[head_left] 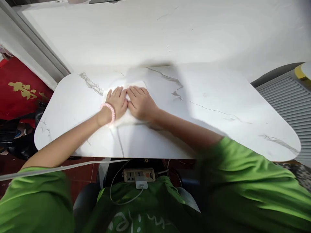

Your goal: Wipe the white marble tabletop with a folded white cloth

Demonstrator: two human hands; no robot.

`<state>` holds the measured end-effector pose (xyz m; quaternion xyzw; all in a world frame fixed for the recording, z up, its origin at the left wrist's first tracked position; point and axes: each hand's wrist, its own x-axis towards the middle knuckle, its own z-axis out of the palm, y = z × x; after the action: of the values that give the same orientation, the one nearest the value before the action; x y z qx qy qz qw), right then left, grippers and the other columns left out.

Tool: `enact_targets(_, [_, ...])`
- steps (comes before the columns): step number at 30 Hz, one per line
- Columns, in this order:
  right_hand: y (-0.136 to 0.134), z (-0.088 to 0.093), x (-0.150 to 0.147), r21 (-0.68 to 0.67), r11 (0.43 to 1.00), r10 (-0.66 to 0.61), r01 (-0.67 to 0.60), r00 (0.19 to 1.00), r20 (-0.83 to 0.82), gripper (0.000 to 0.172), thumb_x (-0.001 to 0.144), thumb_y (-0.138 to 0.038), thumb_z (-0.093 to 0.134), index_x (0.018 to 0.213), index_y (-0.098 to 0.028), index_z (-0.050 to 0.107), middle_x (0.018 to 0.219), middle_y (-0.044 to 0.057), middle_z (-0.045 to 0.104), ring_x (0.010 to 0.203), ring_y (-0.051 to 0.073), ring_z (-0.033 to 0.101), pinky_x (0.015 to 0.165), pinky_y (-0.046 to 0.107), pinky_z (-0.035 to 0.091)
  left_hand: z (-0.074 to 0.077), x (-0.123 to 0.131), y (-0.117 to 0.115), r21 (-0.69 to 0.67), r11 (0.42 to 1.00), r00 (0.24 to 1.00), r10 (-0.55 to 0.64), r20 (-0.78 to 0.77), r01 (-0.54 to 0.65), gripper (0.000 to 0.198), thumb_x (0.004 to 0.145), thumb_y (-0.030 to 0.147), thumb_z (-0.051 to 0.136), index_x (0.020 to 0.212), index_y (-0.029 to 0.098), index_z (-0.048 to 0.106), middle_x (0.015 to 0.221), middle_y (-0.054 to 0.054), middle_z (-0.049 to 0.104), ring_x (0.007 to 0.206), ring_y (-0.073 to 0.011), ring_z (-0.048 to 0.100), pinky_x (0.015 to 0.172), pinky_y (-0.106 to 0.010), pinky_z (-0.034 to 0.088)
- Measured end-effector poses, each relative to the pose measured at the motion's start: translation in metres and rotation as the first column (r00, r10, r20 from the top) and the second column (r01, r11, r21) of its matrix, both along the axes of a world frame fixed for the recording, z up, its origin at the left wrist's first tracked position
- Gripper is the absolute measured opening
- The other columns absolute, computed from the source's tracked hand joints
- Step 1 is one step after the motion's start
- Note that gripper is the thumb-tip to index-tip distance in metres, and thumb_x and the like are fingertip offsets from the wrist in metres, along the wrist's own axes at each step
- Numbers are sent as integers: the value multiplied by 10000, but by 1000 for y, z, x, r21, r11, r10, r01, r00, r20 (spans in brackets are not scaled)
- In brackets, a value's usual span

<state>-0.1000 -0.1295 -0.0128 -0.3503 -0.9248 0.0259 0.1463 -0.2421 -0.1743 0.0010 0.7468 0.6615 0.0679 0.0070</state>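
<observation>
I've got the white sheet (126, 120) lying left of centre on the marble table (206, 106); cloth or paper, I can't tell through the blur. Both hands lie flat on it, side by side and touching: left hand (118, 102), pink bracelet (110, 110) at its wrist, and right hand (141, 103), fingers stretched out, gripping nothing. A power strip (139, 175) shows below the table's near edge.

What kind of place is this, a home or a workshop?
Probably a room in a home: a white marble-look table, a power strip below it over red floor tiles, and a red cloth with gold print at the left.
</observation>
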Motion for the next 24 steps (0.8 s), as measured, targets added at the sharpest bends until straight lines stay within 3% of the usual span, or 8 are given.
enact_targets(3, [54, -6, -26, 5, 999, -33, 33, 999, 2, 550, 955, -233, 235, 1420, 11, 401, 1494, 233, 421, 1387, 334, 352, 1119, 513, 236, -3, -24, 61, -20, 1000, 1000, 9, 3, -9, 550, 996, 362, 235, 1448, 80, 371, 1566, -116, 350, 1451, -259, 282, 1208, -465, 169])
enact_targets(6, [94, -12, -46, 11, 997, -75, 75, 997, -7, 543, 977, -245, 197, 1430, -18, 390, 1498, 224, 419, 1391, 335, 348, 1114, 534, 233, -6, -42, 107, -30, 1000, 1000, -9, 22, 10, 582, 1001, 419, 196, 1443, 77, 359, 1573, -82, 342, 1445, -237, 272, 1213, -423, 154])
enact_targets(8, [110, -15, -53, 16, 994, -105, 105, 994, -3, 548, 988, -258, 176, 1434, -13, 380, 1501, 229, 410, 1396, 339, 337, 1116, 541, 228, -6, -49, 124, -23, 1000, 999, -19, 28, 20, 586, 1001, 423, 194, 1432, 66, 370, 1567, -90, 351, 1440, -239, 283, 1209, -405, 167])
enact_targets(11, [117, -18, -56, 19, 993, -113, 114, 993, -26, 559, 995, -288, 174, 1441, -20, 378, 1506, 230, 401, 1400, 346, 332, 1118, 558, 222, -7, -51, 130, -32, 999, 1000, -7, 5, 7, 546, 1002, 379, 210, 1447, 94, 350, 1580, -57, 330, 1445, -213, 269, 1213, -391, 163])
enact_targets(13, [110, -19, -53, 18, 995, -99, 101, 994, -54, 559, 992, -303, 189, 1444, -39, 387, 1506, 224, 406, 1400, 350, 334, 1116, 571, 219, -8, -50, 121, -27, 1000, 1000, -1, 4, 1, 532, 1001, 369, 220, 1460, 128, 339, 1584, -32, 324, 1449, -203, 260, 1216, -407, 154])
enact_targets(16, [83, -19, -47, 13, 996, -87, 88, 994, -70, 559, 979, -293, 218, 1440, -29, 392, 1501, 232, 410, 1399, 356, 333, 1119, 582, 211, -11, -48, 93, 29, 999, 999, -32, 36, 31, 547, 997, 395, 237, 1462, 141, 374, 1571, -78, 349, 1453, -239, 279, 1207, -448, 168])
enact_targets(20, [19, -12, -48, -5, 997, -80, 80, 994, -67, 584, 955, -279, 265, 1427, 44, 383, 1498, 272, 394, 1400, 376, 327, 1131, 588, 206, -11, -56, 32, 32, 996, 996, -88, 24, 87, 539, 993, 370, 251, 1474, 157, 371, 1566, -119, 350, 1460, -265, 282, 1197, -488, 179])
enact_targets(24, [-52, 3, -73, -59, 998, -38, 36, 998, -47, 620, 943, -304, 298, 1442, 57, 370, 1509, 265, 385, 1424, 380, 299, 1165, 578, 184, -6, -83, -40, 8, 999, 998, -43, -38, 43, 544, 968, 304, 257, 1483, 156, 354, 1573, -106, 341, 1465, -242, 273, 1208, -468, 176])
